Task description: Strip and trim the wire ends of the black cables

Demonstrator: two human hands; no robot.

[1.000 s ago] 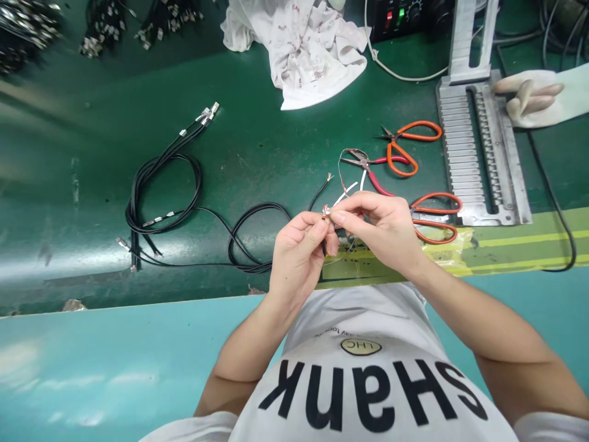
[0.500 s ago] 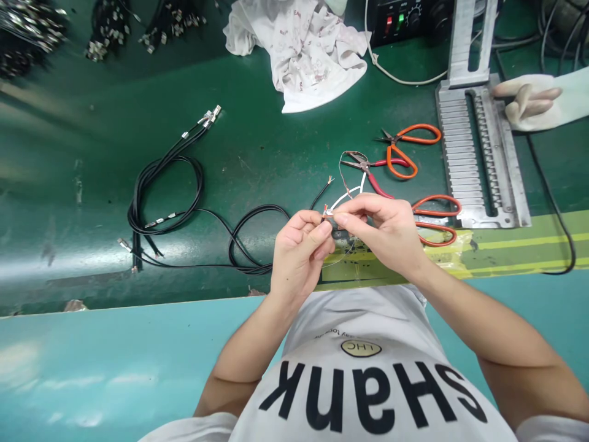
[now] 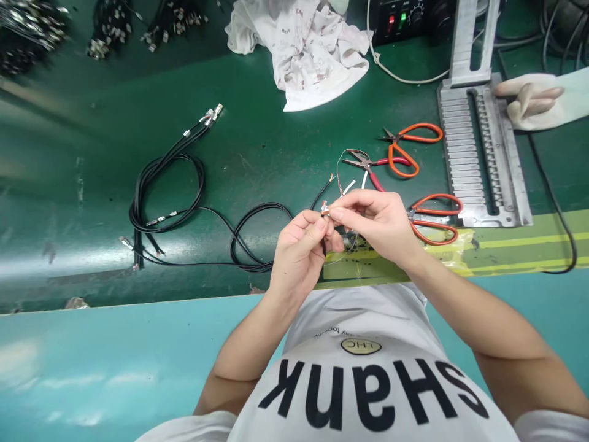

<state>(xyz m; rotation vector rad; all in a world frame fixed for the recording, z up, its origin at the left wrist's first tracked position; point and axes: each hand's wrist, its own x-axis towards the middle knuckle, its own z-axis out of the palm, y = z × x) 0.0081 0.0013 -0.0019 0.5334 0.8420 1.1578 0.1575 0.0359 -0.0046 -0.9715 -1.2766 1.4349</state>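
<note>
My left hand (image 3: 299,255) and my right hand (image 3: 380,221) meet above the near edge of the green bench, fingers pinched together. Between the fingertips sits a small metal terminal (image 3: 324,209) on a thin wire end. A black cable (image 3: 257,236) loops on the bench left of my hands, and its bare end (image 3: 330,178) lies just beyond my fingers. Thin white and copper wire strands (image 3: 350,184) curl behind my right hand.
Three orange-handled scissors (image 3: 409,150) lie right of my hands, beside a ribbed metal fixture (image 3: 478,153). Another person's gloved hand (image 3: 534,98) rests at far right. A coiled black cable bundle with terminals (image 3: 165,184) lies left. A white cloth (image 3: 313,49) and a control box (image 3: 405,18) sit at the back.
My hands stay pinched on the terminal, shifting slightly; the fingers work it by small amounts. Nothing else on the bench has moved.
</note>
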